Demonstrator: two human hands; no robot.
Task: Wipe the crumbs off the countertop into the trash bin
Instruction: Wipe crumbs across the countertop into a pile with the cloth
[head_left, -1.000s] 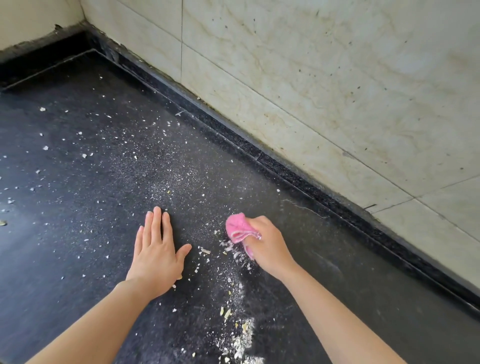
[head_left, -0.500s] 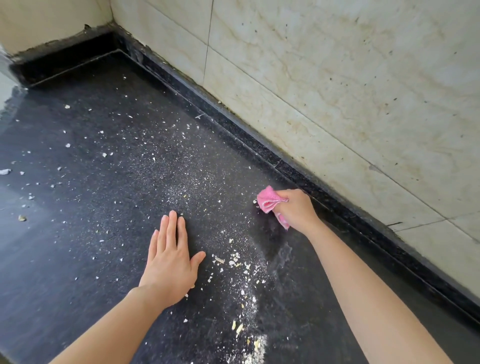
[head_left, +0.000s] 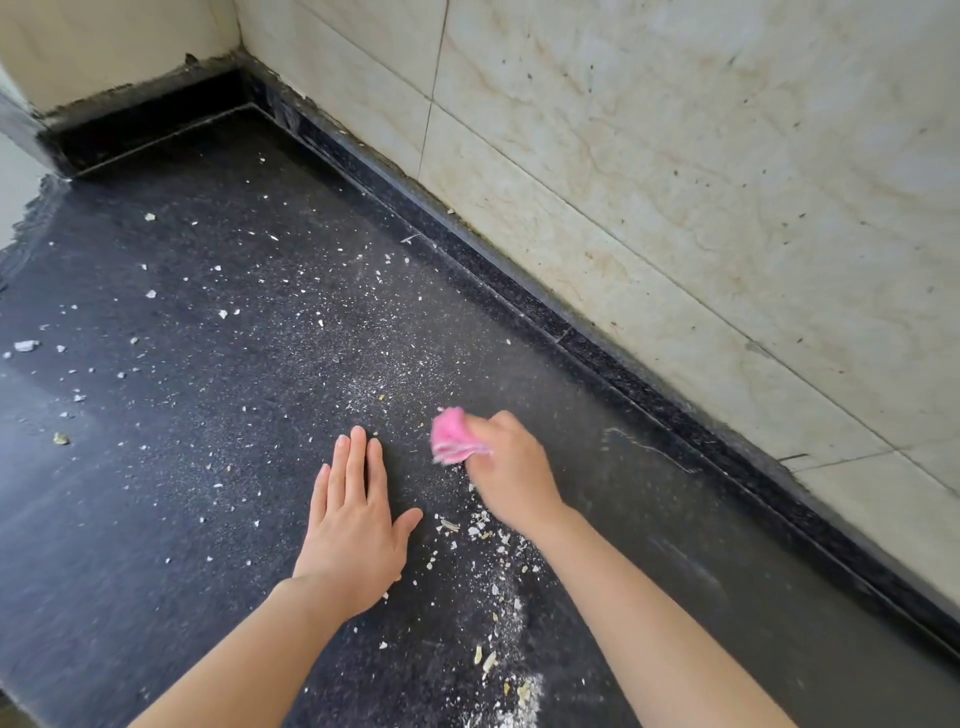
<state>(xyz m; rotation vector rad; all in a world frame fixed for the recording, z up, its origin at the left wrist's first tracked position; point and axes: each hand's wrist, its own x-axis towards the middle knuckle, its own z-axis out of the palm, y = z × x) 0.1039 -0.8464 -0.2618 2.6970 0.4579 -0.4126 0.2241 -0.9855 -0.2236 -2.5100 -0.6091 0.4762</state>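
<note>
Far left: Pale scattered crumbs (head_left: 78, 364) lie loose over the left half of the black speckled stone counter (head_left: 156, 519), from the back corner towards the near edge. This part looks not yet wiped.
Left hand: Your left hand (head_left: 358, 519) rests flat on the counter, fingers straight and close together, thumb spread to the side. It holds nothing and seems only to brace you.
Cloth: The crumpled pink cloth (head_left: 452, 436) is on the counter just beside your left fingertips, blurred as if in mid-stroke.
Gathered crumbs: A gathered line of crumbs (head_left: 506, 597) and pale dust runs between your two forearms towards the near edge. It reads as the collected part of the job.
Right hand: Your right hand (head_left: 511, 473) has its fingers curled tight round the cloth and presses it down.
Right side: The smeared strip (head_left: 701, 545) of counter along the cream marble-patterned tiled wall (head_left: 675, 182) shows almost no crumbs, so it is probably done.
Trash bin: It is not in view, and nothing here shows that any crumbs have reached it.
Progress: Roughly the right third is cleared. What is left is the left side, the final sweep over the edge and the drop into the bin.
</note>
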